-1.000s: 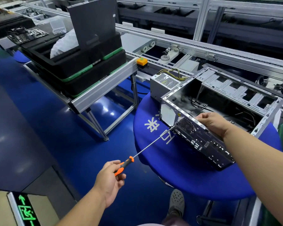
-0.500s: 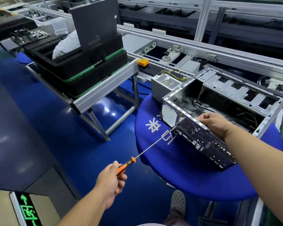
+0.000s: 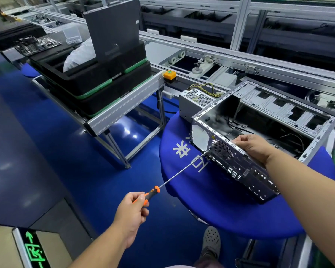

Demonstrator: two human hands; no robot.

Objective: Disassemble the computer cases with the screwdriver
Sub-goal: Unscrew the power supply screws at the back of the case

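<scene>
An open metal computer case [image 3: 263, 120] lies on its side on a round blue table [image 3: 211, 200], rear panel facing me. My left hand [image 3: 132, 211] grips the orange-and-black handle of a long screwdriver [image 3: 180, 171]. Its thin shaft reaches up to the right, and the tip touches the rear panel just left of the round fan grille [image 3: 221, 149]. My right hand [image 3: 253, 147] holds the top edge of the rear panel, fingers curled over the rim into the case. Loose black cables lie inside the case.
A grey power supply [image 3: 195, 101] with yellow wires stands on the table behind the case. Left of it, an aluminium stand [image 3: 124, 109] carries stacked black trays and an upright dark panel [image 3: 112, 28]. A conveyor line [image 3: 240, 60] runs behind. My shoe [image 3: 211, 242] is below.
The screwdriver tip stays at the same spot on the rear panel and my left hand has shifted slightly on the handle. My right hand keeps its hold on the case rim.
</scene>
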